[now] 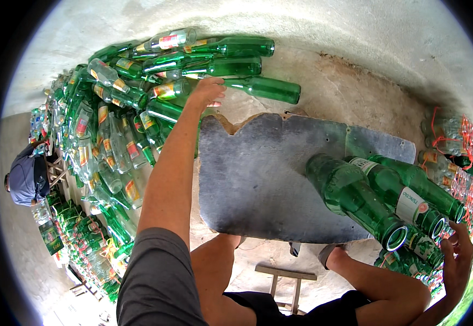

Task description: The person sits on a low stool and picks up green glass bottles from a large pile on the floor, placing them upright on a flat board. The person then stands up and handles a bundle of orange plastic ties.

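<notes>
My left hand (208,93) reaches past the board's far left corner to the pile, its fingers at the neck of a green glass bottle (275,89) lying on the floor; whether they grip it cannot be told. Before me is a dark, worn board (253,175) with a notched far edge. Several green glass bottles stand at its right, among them a plain one (354,199) and a Tsingtao bottle (410,203). At the far right my right hand (456,252) is beside their mouths, fingers bent, partly in shadow; its hold on a bottle is unclear.
A large heap of green and clear glass bottles (116,134) lies at the left against the wall. Bottles bundled with red string (448,134) stand at the right. A person (26,177) in a dark shirt is at the far left. A wooden stool (285,274) shows between my legs.
</notes>
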`<state>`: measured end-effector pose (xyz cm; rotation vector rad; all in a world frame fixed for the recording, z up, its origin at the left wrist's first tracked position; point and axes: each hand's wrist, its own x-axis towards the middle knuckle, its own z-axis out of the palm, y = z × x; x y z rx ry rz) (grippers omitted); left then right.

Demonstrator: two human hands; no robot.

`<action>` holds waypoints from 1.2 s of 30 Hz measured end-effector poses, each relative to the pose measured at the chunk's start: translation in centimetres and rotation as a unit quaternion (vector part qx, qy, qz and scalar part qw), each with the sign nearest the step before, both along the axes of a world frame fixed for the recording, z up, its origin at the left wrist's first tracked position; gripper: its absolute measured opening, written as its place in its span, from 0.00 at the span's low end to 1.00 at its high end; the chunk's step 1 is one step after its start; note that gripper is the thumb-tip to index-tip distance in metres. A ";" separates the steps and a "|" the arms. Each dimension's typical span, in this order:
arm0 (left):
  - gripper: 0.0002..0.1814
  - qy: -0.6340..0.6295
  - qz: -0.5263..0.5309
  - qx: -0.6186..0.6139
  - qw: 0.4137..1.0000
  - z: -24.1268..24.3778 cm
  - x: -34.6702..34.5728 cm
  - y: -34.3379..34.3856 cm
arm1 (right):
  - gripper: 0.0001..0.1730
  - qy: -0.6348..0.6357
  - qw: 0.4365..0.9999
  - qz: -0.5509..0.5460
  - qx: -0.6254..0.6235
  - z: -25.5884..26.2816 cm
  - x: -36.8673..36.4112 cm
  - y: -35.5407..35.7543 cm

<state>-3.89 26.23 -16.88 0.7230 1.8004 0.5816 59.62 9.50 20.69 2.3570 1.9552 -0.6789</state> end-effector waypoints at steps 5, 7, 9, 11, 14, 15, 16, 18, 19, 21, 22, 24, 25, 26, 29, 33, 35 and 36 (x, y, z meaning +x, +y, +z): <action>0.26 -0.034 0.032 0.001 0.999 0.5 -0.1 -0.4 | 0.24 -0.002 1.000 0.002 0.004 -0.1 -0.3 0.0; 0.27 -0.041 0.057 0.002 0.998 0.3 -0.2 -0.7 | 0.24 -0.001 1.000 -0.002 0.002 0.0 -0.6 0.1; 0.28 -0.042 0.074 0.001 0.996 0.1 0.0 -0.8 | 0.24 -0.004 1.000 -0.004 -0.001 0.1 -1.0 0.2; 0.28 -0.035 0.068 0.016 0.997 0.0 0.0 -1.0 | 0.24 -0.008 1.000 -0.007 -0.007 0.4 -1.3 0.3; 0.29 -0.024 0.044 0.031 0.998 -0.1 0.0 -0.7 | 0.29 -0.009 0.999 -0.013 -0.035 0.7 -1.1 0.3; 0.29 -0.020 0.034 0.034 0.999 -0.2 -0.2 -0.5 | 0.28 -0.015 0.999 -0.004 -0.030 0.8 -1.0 0.3; 0.29 -0.023 0.023 0.036 0.999 -0.2 -0.4 -0.2 | 0.28 -0.021 0.999 0.005 -0.024 0.7 -0.9 0.2; 0.29 -0.031 -0.003 0.037 0.999 0.5 -0.4 0.3 | 0.27 -0.016 1.000 -0.007 -0.010 0.6 -1.3 0.0; 0.28 -0.031 -0.008 0.040 0.999 0.9 -0.4 0.2 | 0.27 -0.011 1.000 -0.006 -0.014 0.6 -1.6 0.0; 0.27 -0.035 -0.019 0.048 0.998 2.2 0.4 0.3 | 0.27 -0.007 1.000 -0.009 -0.017 0.9 -2.2 -0.1; 0.26 -0.038 -0.028 0.050 0.998 2.6 0.8 0.5 | 0.27 -0.014 1.000 -0.025 -0.012 0.9 -2.3 -0.3; 0.24 -0.041 -0.041 0.053 0.997 3.4 0.6 0.4 | 0.27 -0.022 1.000 -0.010 0.005 0.7 -2.1 -0.7; 0.23 -0.034 -0.054 0.049 0.997 3.9 0.6 0.5 | 0.27 -0.026 1.000 -0.003 0.014 0.8 -1.9 -0.8; 0.21 -0.031 -0.070 0.045 0.996 4.7 1.4 0.7 | 0.27 -0.015 1.000 -0.009 -0.001 1.2 -2.3 -0.9; 0.17 -0.021 -0.066 0.074 0.995 7.2 3.3 0.1 | 0.29 -0.027 0.997 0.064 0.025 1.1 -1.9 -1.8; 0.16 0.012 -0.073 0.159 0.985 9.7 7.0 0.7 | 0.27 0.012 1.000 0.013 0.023 2.0 -3.1 -2.9; 0.17 0.031 -0.072 0.196 0.978 10.9 9.3 1.4 | 0.27 0.013 0.998 0.037 0.041 2.4 -3.8 -3.5; 0.17 0.066 -0.063 0.206 0.974 11.4 10.1 1.6 | 0.25 0.034 0.998 0.047 0.025 3.0 -4.6 -3.3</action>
